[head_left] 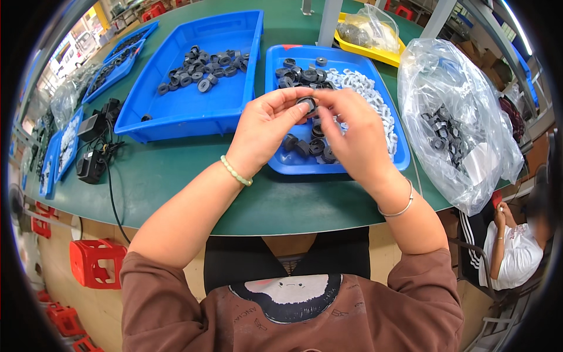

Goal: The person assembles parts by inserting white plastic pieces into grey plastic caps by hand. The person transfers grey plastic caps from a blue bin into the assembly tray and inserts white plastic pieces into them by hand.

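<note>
1. Black and round, a small ring (pixel 307 105) sat pinched between both hands above the near blue tray (pixel 281 165), raised close for a clear look.
2. Left hand (pixel 267 126) grasped the ring's left edge with thumb and fingertips; right hand (pixel 352 132) closed on its other side, steadying it.
3. Dark rings (pixel 311 146) and white pieces (pixel 366 94) lay heaped in that tray, within easy reach on the green worktop (pixel 176 176).
4. Beside it stood a second blue tray (pixel 193 117) of rings and a clear bag (pixel 451 117) holding more.
</note>
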`<action>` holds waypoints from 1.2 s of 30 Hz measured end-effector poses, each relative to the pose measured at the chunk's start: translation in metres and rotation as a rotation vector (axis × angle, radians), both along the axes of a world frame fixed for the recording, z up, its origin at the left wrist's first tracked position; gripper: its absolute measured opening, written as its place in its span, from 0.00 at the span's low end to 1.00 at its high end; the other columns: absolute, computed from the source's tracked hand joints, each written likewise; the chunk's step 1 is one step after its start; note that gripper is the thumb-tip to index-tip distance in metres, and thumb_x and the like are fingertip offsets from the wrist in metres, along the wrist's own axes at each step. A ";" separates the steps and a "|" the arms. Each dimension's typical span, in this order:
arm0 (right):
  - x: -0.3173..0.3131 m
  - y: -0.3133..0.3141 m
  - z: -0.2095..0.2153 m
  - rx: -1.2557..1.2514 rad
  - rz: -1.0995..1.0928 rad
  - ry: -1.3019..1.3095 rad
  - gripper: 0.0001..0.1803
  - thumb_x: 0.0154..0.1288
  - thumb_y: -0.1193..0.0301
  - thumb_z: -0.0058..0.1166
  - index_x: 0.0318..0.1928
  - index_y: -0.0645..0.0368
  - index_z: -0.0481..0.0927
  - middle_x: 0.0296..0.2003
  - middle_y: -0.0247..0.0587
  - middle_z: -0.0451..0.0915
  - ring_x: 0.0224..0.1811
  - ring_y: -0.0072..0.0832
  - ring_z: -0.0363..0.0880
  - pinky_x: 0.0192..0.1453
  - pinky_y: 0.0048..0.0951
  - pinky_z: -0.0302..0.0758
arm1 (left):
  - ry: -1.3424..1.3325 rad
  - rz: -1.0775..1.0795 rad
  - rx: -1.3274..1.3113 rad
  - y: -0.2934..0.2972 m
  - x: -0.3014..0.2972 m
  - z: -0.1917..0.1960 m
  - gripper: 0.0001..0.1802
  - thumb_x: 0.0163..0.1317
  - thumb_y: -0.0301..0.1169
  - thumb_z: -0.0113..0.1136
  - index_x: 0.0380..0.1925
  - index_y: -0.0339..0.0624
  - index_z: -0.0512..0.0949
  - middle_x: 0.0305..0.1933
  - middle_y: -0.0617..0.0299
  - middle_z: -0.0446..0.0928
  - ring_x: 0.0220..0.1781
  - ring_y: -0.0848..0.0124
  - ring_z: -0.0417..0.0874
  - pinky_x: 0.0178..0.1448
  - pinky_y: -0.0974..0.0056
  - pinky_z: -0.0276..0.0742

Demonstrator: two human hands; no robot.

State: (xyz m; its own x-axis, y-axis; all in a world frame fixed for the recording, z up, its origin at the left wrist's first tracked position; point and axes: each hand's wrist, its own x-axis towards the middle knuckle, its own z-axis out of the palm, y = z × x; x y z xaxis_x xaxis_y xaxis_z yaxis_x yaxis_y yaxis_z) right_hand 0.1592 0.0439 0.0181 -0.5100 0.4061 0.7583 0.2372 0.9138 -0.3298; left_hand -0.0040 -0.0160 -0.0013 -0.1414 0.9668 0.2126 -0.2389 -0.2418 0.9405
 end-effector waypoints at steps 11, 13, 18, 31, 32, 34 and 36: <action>0.005 0.004 0.002 -0.395 0.181 0.046 0.11 0.61 0.81 0.56 0.45 0.65 0.78 0.33 0.42 0.80 0.33 0.28 0.81 0.38 0.26 0.79 | 0.121 0.010 0.091 0.001 0.002 -0.005 0.13 0.68 0.23 0.57 0.52 0.33 0.76 0.48 0.60 0.80 0.49 0.78 0.80 0.54 0.71 0.78; 0.006 0.008 0.002 -0.408 0.165 0.043 0.11 0.61 0.81 0.56 0.45 0.65 0.78 0.33 0.42 0.80 0.33 0.27 0.81 0.38 0.26 0.78 | 0.101 -0.014 0.084 0.000 0.005 -0.003 0.13 0.68 0.23 0.56 0.52 0.33 0.75 0.48 0.61 0.80 0.48 0.78 0.80 0.54 0.71 0.78; 0.008 0.006 0.005 -0.412 0.177 0.048 0.11 0.62 0.80 0.55 0.46 0.66 0.79 0.33 0.41 0.79 0.32 0.26 0.80 0.38 0.25 0.78 | 0.197 -0.034 0.063 -0.001 0.003 0.000 0.14 0.68 0.23 0.56 0.52 0.33 0.75 0.48 0.61 0.80 0.47 0.78 0.80 0.53 0.72 0.78; 0.009 0.012 -0.002 -0.557 0.192 0.015 0.10 0.63 0.79 0.56 0.46 0.66 0.80 0.34 0.42 0.81 0.36 0.25 0.81 0.42 0.25 0.78 | 0.123 -0.032 0.022 -0.002 0.002 -0.005 0.18 0.67 0.22 0.56 0.56 0.33 0.72 0.55 0.58 0.76 0.50 0.78 0.79 0.55 0.72 0.75; 0.009 0.012 -0.001 -0.659 0.207 0.037 0.11 0.63 0.79 0.57 0.46 0.66 0.80 0.34 0.41 0.81 0.36 0.25 0.81 0.42 0.25 0.78 | 0.131 -0.063 -0.019 -0.003 0.000 -0.005 0.18 0.66 0.22 0.57 0.56 0.34 0.71 0.56 0.58 0.75 0.53 0.76 0.78 0.58 0.71 0.74; 0.007 0.012 -0.003 -0.646 0.218 0.038 0.11 0.62 0.80 0.57 0.45 0.66 0.79 0.35 0.41 0.81 0.36 0.24 0.81 0.42 0.25 0.78 | 0.127 -0.036 -0.009 -0.002 0.000 -0.006 0.16 0.66 0.21 0.57 0.53 0.34 0.72 0.55 0.58 0.76 0.50 0.79 0.79 0.53 0.73 0.75; 0.006 0.012 -0.003 -0.631 0.228 0.040 0.10 0.61 0.80 0.57 0.44 0.66 0.79 0.35 0.40 0.81 0.36 0.23 0.80 0.41 0.25 0.78 | 0.124 -0.009 0.004 -0.001 0.002 -0.006 0.14 0.65 0.21 0.57 0.51 0.34 0.73 0.53 0.58 0.76 0.46 0.82 0.80 0.47 0.75 0.76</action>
State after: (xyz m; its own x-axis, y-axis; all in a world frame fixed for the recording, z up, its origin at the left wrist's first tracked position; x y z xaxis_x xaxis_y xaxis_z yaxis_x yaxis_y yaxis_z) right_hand 0.1648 0.0561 0.0149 -0.6124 0.6629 0.4307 0.0377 0.5687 -0.8217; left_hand -0.0021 -0.0171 -0.0076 -0.1048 0.9672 0.2316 -0.1233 -0.2437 0.9620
